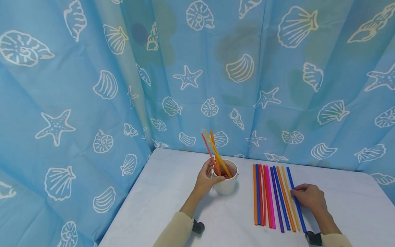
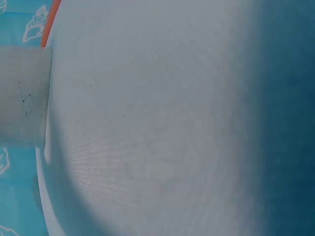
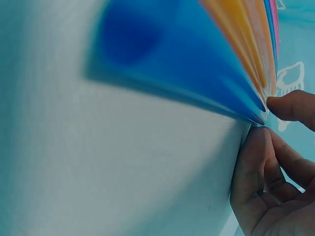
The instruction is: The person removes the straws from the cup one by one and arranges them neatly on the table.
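Note:
A white cup point(image 1: 226, 187) stands on the table, and my left hand point(image 1: 205, 178) holds it by its left side, thumb at the front rim. A red straw point(image 1: 208, 147), a yellow straw point(image 1: 220, 159) and an orange straw point(image 1: 212, 139) lean out of the cup. To its right several coloured straws lie side by side, among them a pink straw point(image 1: 270, 195) and a purple straw point(image 1: 276, 199). My right hand point(image 1: 311, 198) pinches the rightmost blue straw point(image 1: 297, 202) between thumb and fingers. This straw looks large and blurred in the right wrist view.
A white cloth covers the table point(image 1: 172, 178). Behind and to the left hangs a blue curtain point(image 1: 123, 103) with white shell and starfish prints. In the left wrist view the cup's wall point(image 2: 24, 98) shows at the left edge.

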{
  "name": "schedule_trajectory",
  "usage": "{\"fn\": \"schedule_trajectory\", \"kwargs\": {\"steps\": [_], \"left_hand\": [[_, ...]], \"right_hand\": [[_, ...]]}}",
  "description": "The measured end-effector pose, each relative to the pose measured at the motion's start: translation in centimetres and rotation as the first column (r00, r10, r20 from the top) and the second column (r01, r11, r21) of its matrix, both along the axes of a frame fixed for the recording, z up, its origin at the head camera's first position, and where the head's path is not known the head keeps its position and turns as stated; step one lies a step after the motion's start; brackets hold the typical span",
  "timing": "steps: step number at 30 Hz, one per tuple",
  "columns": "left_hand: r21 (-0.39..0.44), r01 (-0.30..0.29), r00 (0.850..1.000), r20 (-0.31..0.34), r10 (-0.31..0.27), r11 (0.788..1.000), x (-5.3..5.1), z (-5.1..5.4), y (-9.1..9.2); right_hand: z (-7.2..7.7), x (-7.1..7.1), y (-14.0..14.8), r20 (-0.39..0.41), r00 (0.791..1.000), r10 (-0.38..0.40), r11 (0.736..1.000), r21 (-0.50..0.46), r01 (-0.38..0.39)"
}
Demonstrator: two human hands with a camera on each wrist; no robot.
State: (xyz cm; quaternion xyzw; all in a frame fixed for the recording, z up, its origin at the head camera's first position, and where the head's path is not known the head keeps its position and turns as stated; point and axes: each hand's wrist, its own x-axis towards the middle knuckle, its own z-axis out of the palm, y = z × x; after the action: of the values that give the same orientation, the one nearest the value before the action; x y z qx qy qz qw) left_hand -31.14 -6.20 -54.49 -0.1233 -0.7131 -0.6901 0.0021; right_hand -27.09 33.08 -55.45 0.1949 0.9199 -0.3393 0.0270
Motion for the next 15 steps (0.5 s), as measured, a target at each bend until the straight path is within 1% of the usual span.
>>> {"fn": "schedule_trajectory", "kwargs": {"steps": [3,8,11,15], "left_hand": [[-0.002,0.003,1.000,0.007,-0.003,1.000,0.0,0.0,0.0],[-0.002,0.025,1.000,0.019,-0.025,1.000,-0.1,0.2,-0.2],[-0.006,0.029,0.999,0.021,-0.029,1.000,-0.1,0.3,-0.2],[-0.002,0.014,1.000,0.016,-0.014,1.000,-0.1,0.1,-0.1]], "right_hand": [[0.1,0.1,-0.1,-0.022,1.000,-0.019,1.000,-0.002,0.019],[0.5,0.3,-0.5,-0.109,0.992,-0.057,0.998,0.021,0.059],[1.1,0.4,-0.9,-0.167,0.984,-0.054,0.998,0.027,0.060],[2.0,0.3,-1.8,-0.233,0.971,-0.042,0.998,0.028,0.050]]}}
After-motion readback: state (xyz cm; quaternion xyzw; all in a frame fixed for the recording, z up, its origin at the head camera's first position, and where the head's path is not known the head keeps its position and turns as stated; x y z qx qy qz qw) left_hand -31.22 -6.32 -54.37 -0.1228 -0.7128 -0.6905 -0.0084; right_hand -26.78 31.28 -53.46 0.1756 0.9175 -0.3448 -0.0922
